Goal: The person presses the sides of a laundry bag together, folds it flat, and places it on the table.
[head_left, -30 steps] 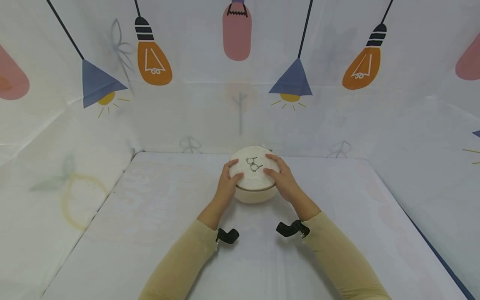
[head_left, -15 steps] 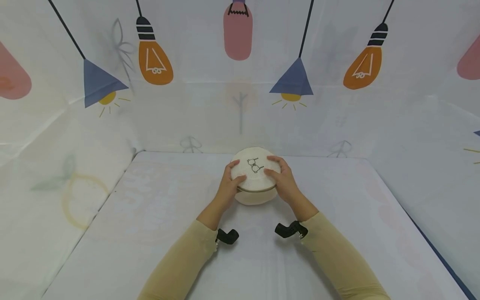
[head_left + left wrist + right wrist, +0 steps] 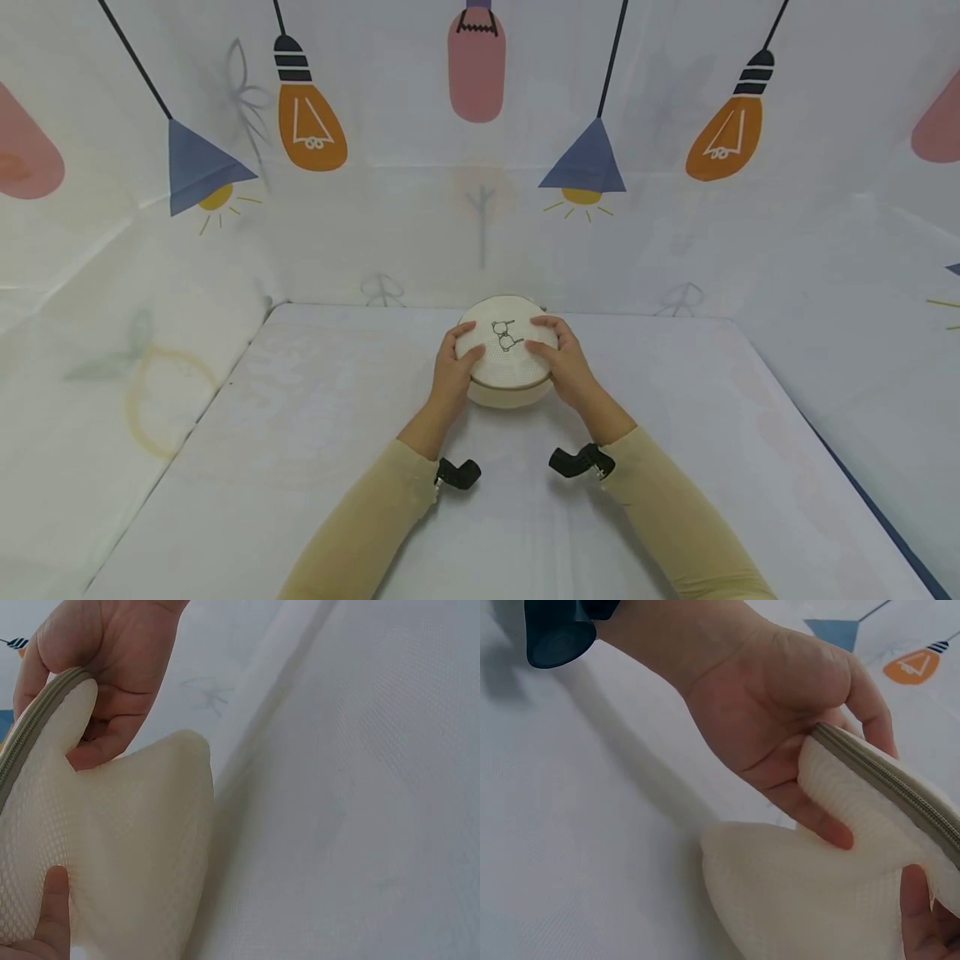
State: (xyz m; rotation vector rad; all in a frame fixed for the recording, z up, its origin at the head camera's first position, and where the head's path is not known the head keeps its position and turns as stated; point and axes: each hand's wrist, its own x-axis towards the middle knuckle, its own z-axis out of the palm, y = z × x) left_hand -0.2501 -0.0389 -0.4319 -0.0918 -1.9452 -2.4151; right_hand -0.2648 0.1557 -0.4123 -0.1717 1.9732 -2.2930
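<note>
A round cream mesh laundry bag (image 3: 504,367) stands toward the back of the table, a dark line drawing on its top face. My left hand (image 3: 452,373) grips its left side, thumb on the top and fingers around the edge. On the opposite side my right hand (image 3: 574,367) holds it the same way. An olive-grey zipper (image 3: 900,787) runs along the bag's upper rim. The soft mesh wall (image 3: 142,832) sags and dents below the fingers in both wrist views. The underside of the bag is hidden.
The table (image 3: 337,500) has a white cover. Behind it hangs a white curtain (image 3: 420,217) printed with lamps and bulbs. Black wrist mounts (image 3: 459,473) stick out from both cuffs of the yellow sleeves (image 3: 360,525).
The bag's top face has tilted slightly toward me and drifted a little right, then back left. Both hands keep their grip and move with it.
</note>
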